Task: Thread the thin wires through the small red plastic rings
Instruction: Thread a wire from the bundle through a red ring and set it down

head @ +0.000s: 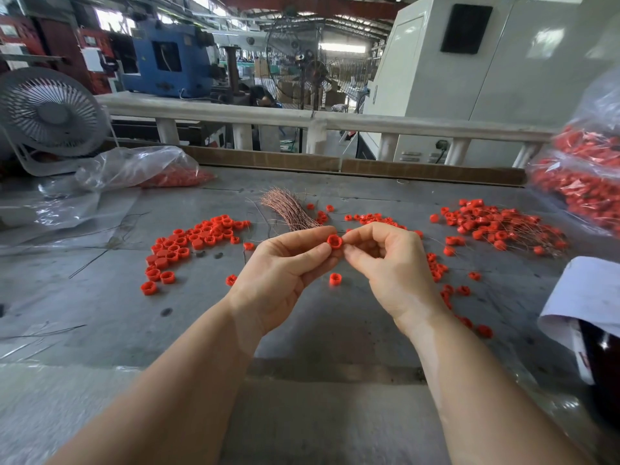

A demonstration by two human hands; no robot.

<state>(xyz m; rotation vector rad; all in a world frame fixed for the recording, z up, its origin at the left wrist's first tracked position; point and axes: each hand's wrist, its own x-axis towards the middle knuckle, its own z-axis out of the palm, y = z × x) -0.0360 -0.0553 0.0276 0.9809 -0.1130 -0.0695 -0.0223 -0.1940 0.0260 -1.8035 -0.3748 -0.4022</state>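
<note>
My left hand (285, 266) pinches a small red plastic ring (334, 241) between thumb and fingers above the grey table (100, 297). My right hand (385, 260) meets it from the right, thumb and forefinger pinched at the ring's edge; whether a thin wire is between them I cannot tell. A bundle of thin copper wires (288, 209) lies just behind my hands. Loose red rings (191, 243) are scattered to the left. Rings with wires through them (496, 226) lie in a heap at the right.
A clear bag of red rings (147, 169) lies at back left beside a white fan (50, 115). A fuller bag (583, 182) stands at the right edge. White paper over a dark object (590, 297) sits near right. Stray wires (94, 260) lie on the left.
</note>
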